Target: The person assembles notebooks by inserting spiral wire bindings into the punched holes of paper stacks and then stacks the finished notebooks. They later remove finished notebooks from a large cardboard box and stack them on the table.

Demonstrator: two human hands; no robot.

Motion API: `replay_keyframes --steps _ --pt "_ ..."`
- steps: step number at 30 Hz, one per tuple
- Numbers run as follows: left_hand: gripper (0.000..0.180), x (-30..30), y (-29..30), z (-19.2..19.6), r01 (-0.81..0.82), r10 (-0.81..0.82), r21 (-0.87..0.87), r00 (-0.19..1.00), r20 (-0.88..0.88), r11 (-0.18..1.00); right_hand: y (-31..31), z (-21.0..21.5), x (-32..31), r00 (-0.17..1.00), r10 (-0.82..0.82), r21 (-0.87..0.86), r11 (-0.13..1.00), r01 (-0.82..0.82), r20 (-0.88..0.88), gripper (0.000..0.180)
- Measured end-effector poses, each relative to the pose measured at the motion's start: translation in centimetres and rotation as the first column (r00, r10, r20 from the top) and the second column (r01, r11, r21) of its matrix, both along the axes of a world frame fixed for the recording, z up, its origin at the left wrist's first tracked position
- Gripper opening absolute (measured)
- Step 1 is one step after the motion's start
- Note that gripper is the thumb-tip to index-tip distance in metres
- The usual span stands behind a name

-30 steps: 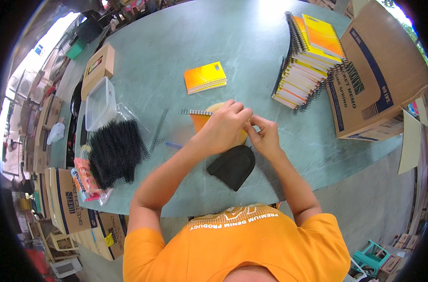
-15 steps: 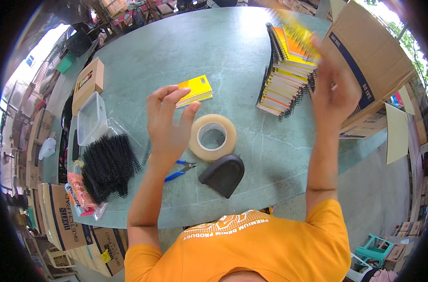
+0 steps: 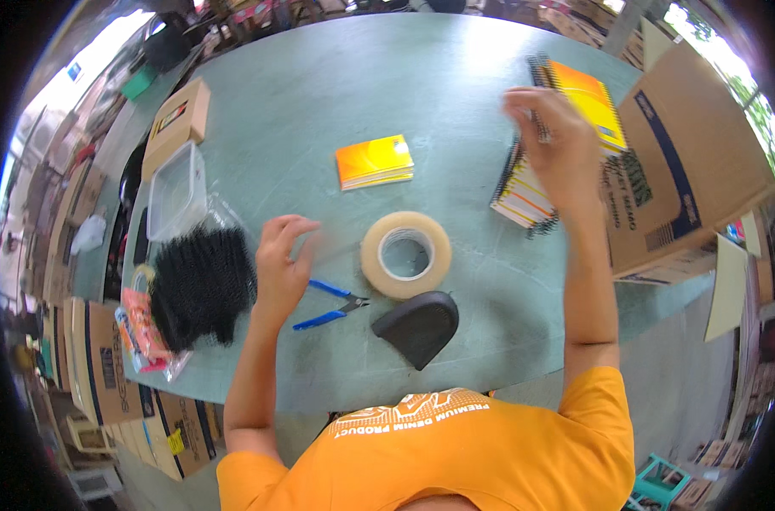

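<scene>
My right hand (image 3: pixel 556 145) is blurred at the left, spiral edge of an orange-and-yellow spiral notebook (image 3: pixel 594 100). That notebook lies sharp on top of a stack of spiral notebooks (image 3: pixel 522 194) at the far right of the grey-green table (image 3: pixel 319 94). Nothing seems to be in the hand. My left hand (image 3: pixel 281 260) hovers with fingers apart over the table, just above blue-handled pliers (image 3: pixel 330 308). A roll of beige tape (image 3: pixel 404 254) lies flat between my arms, and a black wedge-shaped object (image 3: pixel 417 328) sits near the front edge.
A small orange notebook (image 3: pixel 375 162) lies at mid-table. A heap of black spiral coils (image 3: pixel 202 285), a clear plastic tub (image 3: pixel 175 192) and a small cardboard box (image 3: pixel 179 119) are at the left. A large open cardboard carton (image 3: pixel 694 162) stands right of the stack.
One second ago both hands worked on a notebook by the black object. My right hand carried it to the stack, where it now lies. My left hand has dropped toward the pliers.
</scene>
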State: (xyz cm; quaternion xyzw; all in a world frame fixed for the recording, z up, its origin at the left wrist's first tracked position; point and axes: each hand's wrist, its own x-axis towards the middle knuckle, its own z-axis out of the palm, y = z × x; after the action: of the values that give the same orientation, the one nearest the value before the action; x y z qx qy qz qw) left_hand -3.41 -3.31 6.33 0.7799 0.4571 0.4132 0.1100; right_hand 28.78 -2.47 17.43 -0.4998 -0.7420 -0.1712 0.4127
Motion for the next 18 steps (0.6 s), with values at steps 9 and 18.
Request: replay_keyframes --steps 9,18 --pt "0.012 -2.0 0.1 -0.8 0.007 -0.027 -0.132 0.988 -0.154 0.991 12.9 -16.3 -9.3 0.944 0.234 -0.539 0.839 -0.075 0.234 0.027" --pt "0.023 1.3 2.0 -7.3 0.039 -0.09 -0.149 0.93 -0.357 0.988 11.0 -15.9 -6.8 0.97 0.241 -0.687 0.704 -0.179 -0.006 0.02"
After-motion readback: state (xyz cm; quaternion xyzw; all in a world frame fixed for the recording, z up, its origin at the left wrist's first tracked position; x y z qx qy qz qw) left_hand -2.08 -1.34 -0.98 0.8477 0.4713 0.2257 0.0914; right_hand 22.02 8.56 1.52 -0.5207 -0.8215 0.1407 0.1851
